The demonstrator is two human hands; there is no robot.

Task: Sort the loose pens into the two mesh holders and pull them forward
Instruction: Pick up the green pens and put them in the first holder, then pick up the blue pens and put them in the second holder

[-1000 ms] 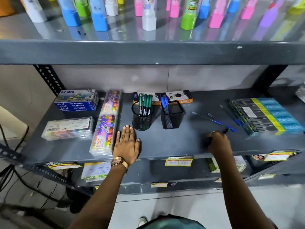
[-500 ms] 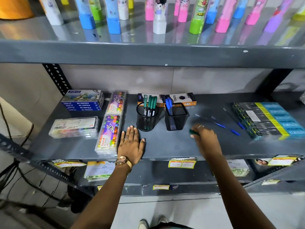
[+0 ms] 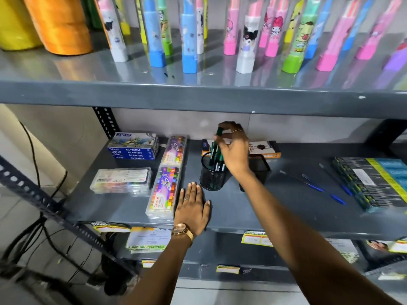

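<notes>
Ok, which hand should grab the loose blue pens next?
Right hand: now dropping a green pen into the round black mesh holder, nearer the blue pens. Left hand lies flat, farther away.

Round holder (image 3: 212, 176) left of square holder (image 3: 261, 167) — seemingly touching.

Right hand (image 3: 233, 150) above round black mesh holder (image 3: 212, 175), pinching dark green pen (image 3: 218, 137) upright over it. Left hand (image 3: 193, 208) flat on grey metal shelf (image 3: 264, 208), just in front. Loose blue pens (image 3: 321, 190) well right.
</notes>
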